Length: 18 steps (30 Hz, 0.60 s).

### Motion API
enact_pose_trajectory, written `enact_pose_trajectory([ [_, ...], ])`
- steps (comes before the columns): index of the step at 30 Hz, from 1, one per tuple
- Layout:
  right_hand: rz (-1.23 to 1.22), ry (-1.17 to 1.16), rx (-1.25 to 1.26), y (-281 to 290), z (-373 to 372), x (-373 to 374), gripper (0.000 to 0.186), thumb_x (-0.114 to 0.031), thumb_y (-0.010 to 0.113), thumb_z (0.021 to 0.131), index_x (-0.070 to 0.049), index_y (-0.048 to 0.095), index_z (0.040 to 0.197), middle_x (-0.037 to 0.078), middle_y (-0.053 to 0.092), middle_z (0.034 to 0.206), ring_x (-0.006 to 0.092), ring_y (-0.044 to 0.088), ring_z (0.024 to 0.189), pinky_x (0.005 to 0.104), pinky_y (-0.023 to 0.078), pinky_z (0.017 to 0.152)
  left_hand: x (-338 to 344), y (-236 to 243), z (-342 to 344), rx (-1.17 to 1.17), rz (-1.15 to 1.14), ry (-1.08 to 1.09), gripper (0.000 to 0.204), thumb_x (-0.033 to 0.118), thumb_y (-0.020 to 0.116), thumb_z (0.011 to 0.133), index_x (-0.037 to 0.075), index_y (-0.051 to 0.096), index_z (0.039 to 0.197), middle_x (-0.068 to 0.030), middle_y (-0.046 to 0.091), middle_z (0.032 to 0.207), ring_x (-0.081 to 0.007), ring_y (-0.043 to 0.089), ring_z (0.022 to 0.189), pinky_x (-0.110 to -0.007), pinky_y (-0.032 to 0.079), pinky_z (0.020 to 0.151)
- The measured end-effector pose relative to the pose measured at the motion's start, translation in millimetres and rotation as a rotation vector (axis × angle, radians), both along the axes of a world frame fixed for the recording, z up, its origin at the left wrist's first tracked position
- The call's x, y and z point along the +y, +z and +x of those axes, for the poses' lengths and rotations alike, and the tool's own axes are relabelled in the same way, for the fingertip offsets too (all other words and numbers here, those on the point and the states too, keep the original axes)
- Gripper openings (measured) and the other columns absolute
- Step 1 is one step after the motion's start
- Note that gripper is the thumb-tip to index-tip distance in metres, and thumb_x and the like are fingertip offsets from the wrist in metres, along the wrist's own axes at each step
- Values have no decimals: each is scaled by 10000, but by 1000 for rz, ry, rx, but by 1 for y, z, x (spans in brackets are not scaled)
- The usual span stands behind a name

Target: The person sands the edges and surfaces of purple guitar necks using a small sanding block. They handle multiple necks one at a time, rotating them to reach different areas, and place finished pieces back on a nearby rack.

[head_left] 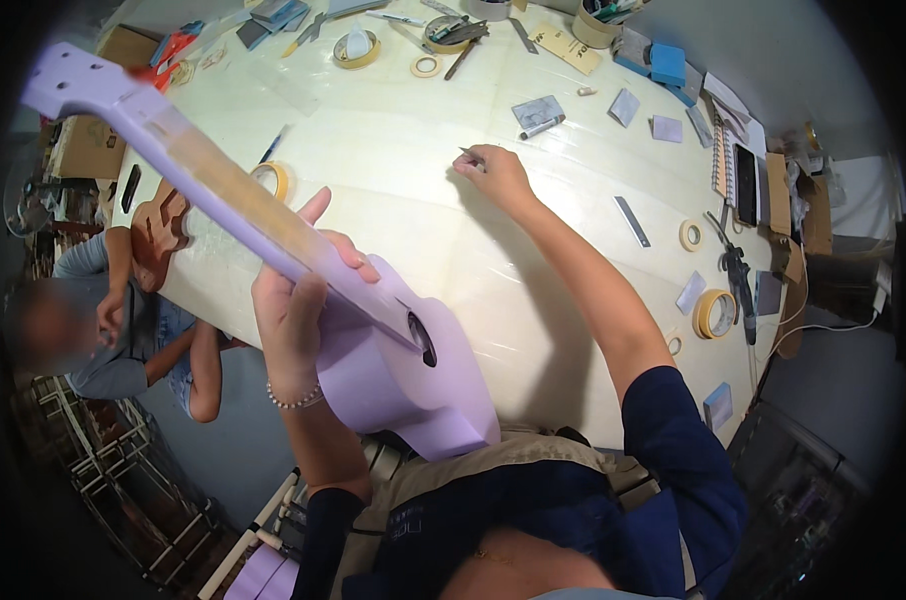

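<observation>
A lilac ukulele body with its neck (pixel 393 355) leans across me, its head end up at the far left and its lower end against my lap. Tan masking tape (pixel 238 190) covers the fretboard, and the head has bare peg holes and no strings. My left hand (pixel 298 290) is closed round the neck where it meets the body, the thumb on the near side. Over the middle of the table my right hand (pixel 495 172) is closed in a pinch on a small, thin pointed thing (pixel 467 152), too small to name surely.
Tape rolls (pixel 715 314), sanding blocks (pixel 538 112), a steel ruler (pixel 632 221) and a corded black tool (pixel 737 275) lie about the pale table (pixel 423 210). A phone (pixel 745 185) rests at the right. Another person (pixel 123 310) sits at the left by a brown instrument body (pixel 160 235).
</observation>
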State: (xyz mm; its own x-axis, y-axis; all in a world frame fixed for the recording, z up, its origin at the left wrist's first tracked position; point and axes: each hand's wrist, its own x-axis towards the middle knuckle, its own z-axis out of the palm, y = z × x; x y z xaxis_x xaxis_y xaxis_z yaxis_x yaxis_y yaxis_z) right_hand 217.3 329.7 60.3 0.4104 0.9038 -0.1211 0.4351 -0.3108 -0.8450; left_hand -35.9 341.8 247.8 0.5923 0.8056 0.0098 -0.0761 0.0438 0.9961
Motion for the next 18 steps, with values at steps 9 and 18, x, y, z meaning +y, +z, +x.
enact_pose_trajectory([
  [9,210,-357,-97,-11,76,-1,158,-155,655,833,-72,716,952,137,689,900,300,656,852,369,504,768,-1,1,-4,-31,36,-1,976,467,634,885,-178,139,1424,-132,634,910,-220,657,819,-328,523,806],
  [18,-228,-305,-676,-39,216,-2,216,-222,663,815,-195,660,1029,90,529,1183,301,598,1033,418,496,827,11,4,14,17,36,-60,749,167,528,922,-152,95,1443,-182,632,981,-242,656,899,-345,495,884],
])
